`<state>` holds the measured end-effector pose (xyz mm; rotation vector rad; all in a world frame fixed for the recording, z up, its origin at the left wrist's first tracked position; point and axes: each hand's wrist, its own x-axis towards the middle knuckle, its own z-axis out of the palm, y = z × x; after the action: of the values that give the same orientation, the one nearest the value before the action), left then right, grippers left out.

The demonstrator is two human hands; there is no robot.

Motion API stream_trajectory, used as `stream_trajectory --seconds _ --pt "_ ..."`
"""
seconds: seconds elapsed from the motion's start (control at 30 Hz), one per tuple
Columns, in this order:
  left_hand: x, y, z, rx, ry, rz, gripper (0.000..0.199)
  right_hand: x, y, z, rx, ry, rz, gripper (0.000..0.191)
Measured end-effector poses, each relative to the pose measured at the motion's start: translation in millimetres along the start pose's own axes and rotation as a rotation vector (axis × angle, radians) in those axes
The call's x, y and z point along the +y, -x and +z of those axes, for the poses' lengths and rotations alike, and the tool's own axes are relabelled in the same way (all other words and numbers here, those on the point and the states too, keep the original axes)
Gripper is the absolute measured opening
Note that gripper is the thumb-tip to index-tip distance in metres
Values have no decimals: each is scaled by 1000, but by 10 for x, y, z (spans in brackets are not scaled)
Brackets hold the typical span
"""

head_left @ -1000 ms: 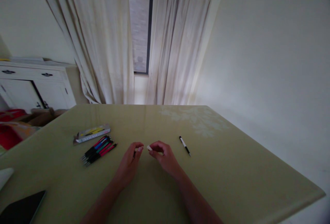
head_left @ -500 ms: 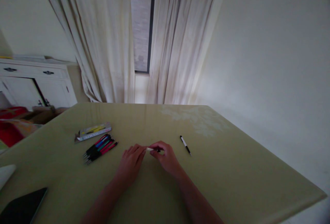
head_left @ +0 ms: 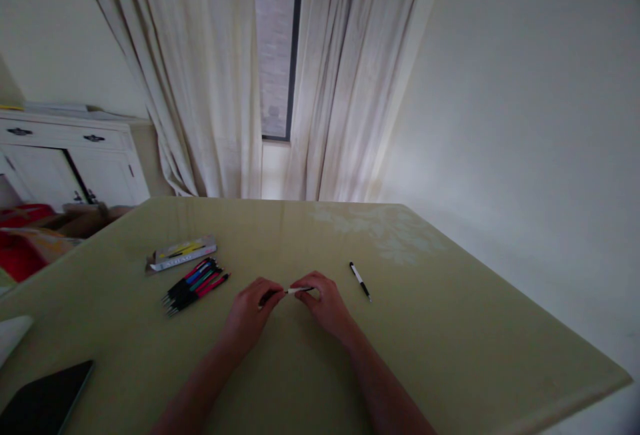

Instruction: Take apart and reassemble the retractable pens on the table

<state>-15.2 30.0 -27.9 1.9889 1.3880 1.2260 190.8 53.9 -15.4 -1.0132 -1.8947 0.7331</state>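
Between my two hands, a thin white and black pen [head_left: 293, 291] is held roughly level above the table. My left hand [head_left: 255, 306] pinches a dark part at its left end. The fingers of my right hand [head_left: 321, 298] are closed on the white part, with a dark tip sticking out to the right. Another white and black pen [head_left: 360, 281] lies on the table right of my right hand. Several coloured pens [head_left: 195, 286] lie in a bunch left of my left hand. Behind them rests an open pen box [head_left: 183, 254].
The table [head_left: 450, 335] has a greenish cover. A dark flat device [head_left: 47, 396] and a white object [head_left: 13, 336] sit at its near left. Beyond are curtains [head_left: 210, 88], a white cabinet [head_left: 105, 161] and red bags [head_left: 20, 255]; a wall stands right.
My left hand has drawn slightly left and its fingers have curled, showing a dark part in its grip. More of the pen's white part shows between the hands.
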Motion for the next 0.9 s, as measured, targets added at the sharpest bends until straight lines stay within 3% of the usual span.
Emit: stream_trajectory --seconds 0.13,0.37,0.53,0.73,0.8,0.9 --pt "5 -20 -41 -10 164 -109 20 -42 1 -12 -14 -33 17 14" --pt "-71 -15 17 76 327 -111 22 -67 12 -9 -98 -83 86 15" --pt "-48 -5 22 -27 311 -223 29 -94 10 2 -40 -118 89 13" --pt "12 -6 11 -20 284 -116 21 -36 7 16 -104 -124 136 22" --pt "24 4 15 -41 272 -102 19 -18 10 21 -143 -149 149 32" --pt "40 17 28 -75 250 -107 21 -28 8 22 -130 -236 183 32"
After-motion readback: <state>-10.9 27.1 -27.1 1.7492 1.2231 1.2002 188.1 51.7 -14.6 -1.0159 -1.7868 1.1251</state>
